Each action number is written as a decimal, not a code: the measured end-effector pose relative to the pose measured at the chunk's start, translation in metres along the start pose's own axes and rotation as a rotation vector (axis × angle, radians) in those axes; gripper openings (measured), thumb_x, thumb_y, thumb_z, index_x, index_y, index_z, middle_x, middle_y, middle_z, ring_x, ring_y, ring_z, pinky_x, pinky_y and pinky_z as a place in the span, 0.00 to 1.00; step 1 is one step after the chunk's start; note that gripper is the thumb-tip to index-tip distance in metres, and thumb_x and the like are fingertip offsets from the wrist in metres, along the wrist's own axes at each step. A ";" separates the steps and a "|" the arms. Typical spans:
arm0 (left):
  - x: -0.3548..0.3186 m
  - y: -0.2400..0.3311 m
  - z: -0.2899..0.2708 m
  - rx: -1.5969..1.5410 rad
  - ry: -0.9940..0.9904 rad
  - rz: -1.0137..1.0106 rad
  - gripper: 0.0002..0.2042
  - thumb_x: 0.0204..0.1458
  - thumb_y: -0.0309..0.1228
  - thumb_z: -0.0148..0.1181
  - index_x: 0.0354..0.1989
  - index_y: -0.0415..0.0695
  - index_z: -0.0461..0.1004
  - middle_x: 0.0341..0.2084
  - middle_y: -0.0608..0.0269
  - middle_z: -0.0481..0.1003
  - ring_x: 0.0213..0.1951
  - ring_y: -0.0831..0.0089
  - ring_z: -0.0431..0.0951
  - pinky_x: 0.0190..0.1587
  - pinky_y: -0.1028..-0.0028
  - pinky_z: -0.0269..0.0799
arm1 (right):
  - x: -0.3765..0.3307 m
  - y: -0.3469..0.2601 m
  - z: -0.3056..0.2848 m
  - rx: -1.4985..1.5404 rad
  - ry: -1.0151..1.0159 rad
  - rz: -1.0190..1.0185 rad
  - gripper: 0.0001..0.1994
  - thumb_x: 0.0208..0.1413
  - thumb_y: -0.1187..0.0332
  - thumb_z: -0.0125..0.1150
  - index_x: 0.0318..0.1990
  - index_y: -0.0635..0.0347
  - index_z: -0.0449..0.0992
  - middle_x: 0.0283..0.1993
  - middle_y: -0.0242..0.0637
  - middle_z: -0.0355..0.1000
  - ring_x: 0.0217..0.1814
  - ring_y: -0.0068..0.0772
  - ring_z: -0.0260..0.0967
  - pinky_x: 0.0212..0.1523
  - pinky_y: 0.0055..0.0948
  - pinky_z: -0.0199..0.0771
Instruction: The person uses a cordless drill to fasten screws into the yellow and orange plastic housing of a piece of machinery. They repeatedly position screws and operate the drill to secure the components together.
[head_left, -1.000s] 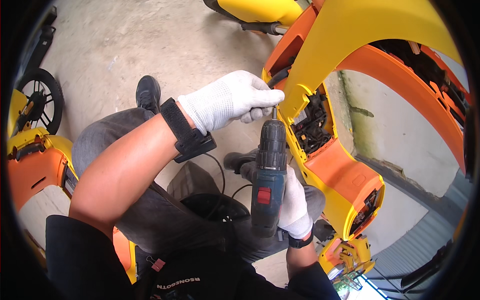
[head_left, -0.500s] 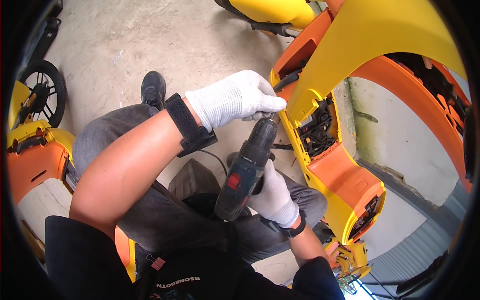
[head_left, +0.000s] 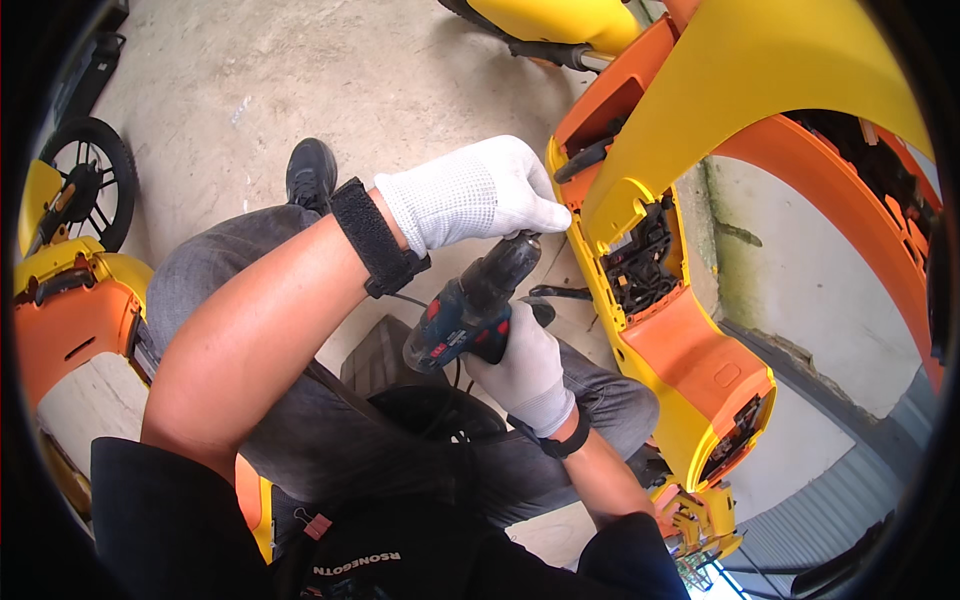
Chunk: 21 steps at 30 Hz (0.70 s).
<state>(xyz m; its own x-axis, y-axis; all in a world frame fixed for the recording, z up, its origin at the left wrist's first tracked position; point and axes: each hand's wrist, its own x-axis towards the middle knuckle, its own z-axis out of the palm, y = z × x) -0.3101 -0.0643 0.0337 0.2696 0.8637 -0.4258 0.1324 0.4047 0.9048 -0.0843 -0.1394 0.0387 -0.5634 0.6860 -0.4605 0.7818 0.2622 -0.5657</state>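
In a white knit glove, my right hand (head_left: 532, 372) grips a dark blue and black cordless drill (head_left: 455, 322) by its handle. The drill's chuck (head_left: 515, 258) points up and to the right, just below my other hand. My left hand (head_left: 505, 190), gloved in white too, is closed with thumb and fingers pressed together at the yellow edge of a scooter body. Whatever its fingers pinch is hidden. That scooter's yellow and orange body (head_left: 690, 352) has an opening full of black wiring (head_left: 645, 260) beside the left hand.
More yellow and orange scooter parts (head_left: 75, 310) stand at the left, near a black spoked wheel (head_left: 88, 185). A large yellow panel (head_left: 760, 60) arches over the upper right. Behind it is a stained pale wall (head_left: 810, 270). A dark box-like object (head_left: 380, 350) lies between my legs.
My right hand has raised the drill a little and tilted it more sideways, its rear end swinging up and left. My left hand stays at the yellow edge.
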 end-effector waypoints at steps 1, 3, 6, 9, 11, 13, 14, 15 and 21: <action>0.000 0.000 -0.001 -0.002 0.002 0.010 0.21 0.52 0.46 0.65 0.33 0.35 0.82 0.19 0.63 0.75 0.25 0.79 0.74 0.33 0.75 0.72 | 0.001 0.003 0.006 -0.011 0.042 -0.033 0.30 0.40 0.70 0.73 0.52 0.63 0.65 0.40 0.51 0.72 0.44 0.56 0.73 0.43 0.44 0.74; -0.001 0.001 -0.005 0.010 0.011 0.004 0.23 0.52 0.49 0.65 0.32 0.35 0.82 0.18 0.63 0.75 0.25 0.78 0.73 0.32 0.75 0.72 | 0.008 0.006 0.018 0.004 0.142 -0.079 0.29 0.40 0.69 0.74 0.49 0.62 0.65 0.38 0.52 0.73 0.41 0.58 0.73 0.40 0.45 0.74; -0.001 0.007 -0.023 0.116 0.078 -0.078 0.28 0.51 0.58 0.62 0.26 0.38 0.80 0.16 0.64 0.73 0.24 0.79 0.72 0.30 0.76 0.70 | 0.021 0.010 0.037 0.033 0.242 -0.050 0.29 0.41 0.69 0.75 0.50 0.63 0.65 0.39 0.52 0.73 0.41 0.57 0.73 0.41 0.44 0.74; -0.005 -0.001 -0.043 -0.094 0.321 0.055 0.25 0.55 0.56 0.59 0.28 0.41 0.79 0.15 0.72 0.68 0.20 0.84 0.65 0.24 0.81 0.61 | 0.045 -0.005 0.044 0.077 0.336 0.004 0.30 0.42 0.69 0.73 0.52 0.64 0.65 0.42 0.52 0.72 0.44 0.56 0.72 0.44 0.44 0.73; -0.016 0.014 -0.055 -0.169 0.481 0.108 0.22 0.58 0.52 0.58 0.30 0.42 0.80 0.15 0.75 0.66 0.18 0.86 0.61 0.22 0.82 0.56 | 0.067 -0.014 0.050 0.114 0.417 0.021 0.30 0.42 0.69 0.73 0.53 0.66 0.64 0.44 0.51 0.71 0.46 0.55 0.71 0.45 0.44 0.72; -0.029 0.023 -0.071 -0.303 0.514 0.156 0.17 0.60 0.44 0.57 0.34 0.42 0.81 0.15 0.76 0.66 0.19 0.86 0.62 0.21 0.82 0.57 | 0.095 -0.020 0.067 0.171 0.502 0.012 0.31 0.42 0.69 0.73 0.54 0.67 0.63 0.45 0.51 0.70 0.48 0.54 0.71 0.47 0.44 0.72; -0.032 0.029 -0.072 -0.428 0.525 0.180 0.13 0.60 0.38 0.54 0.34 0.41 0.78 0.18 0.72 0.68 0.17 0.83 0.64 0.20 0.81 0.60 | 0.109 -0.017 0.076 0.174 0.545 0.062 0.32 0.43 0.69 0.72 0.54 0.68 0.63 0.46 0.50 0.70 0.49 0.54 0.71 0.48 0.44 0.71; -0.039 0.035 -0.073 -0.514 0.504 0.148 0.12 0.61 0.37 0.53 0.35 0.41 0.77 0.19 0.71 0.69 0.19 0.84 0.65 0.22 0.81 0.62 | 0.125 -0.021 0.086 0.222 0.538 0.127 0.30 0.45 0.69 0.71 0.54 0.68 0.62 0.46 0.51 0.70 0.48 0.55 0.71 0.49 0.45 0.71; -0.046 0.025 -0.099 -0.016 0.381 0.183 0.13 0.64 0.38 0.47 0.43 0.43 0.75 0.31 0.62 0.75 0.33 0.74 0.75 0.39 0.77 0.72 | 0.198 -0.053 0.121 0.503 0.561 0.402 0.27 0.46 0.70 0.70 0.51 0.67 0.62 0.44 0.50 0.72 0.47 0.50 0.74 0.50 0.40 0.73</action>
<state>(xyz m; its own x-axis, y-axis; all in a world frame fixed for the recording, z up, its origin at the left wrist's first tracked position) -0.4139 -0.0642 0.0770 -0.0848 0.9698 -0.2288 0.0993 0.2368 0.9665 -0.2692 -0.0997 -0.1055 0.0510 0.9320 -0.3590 0.6075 -0.3142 -0.7295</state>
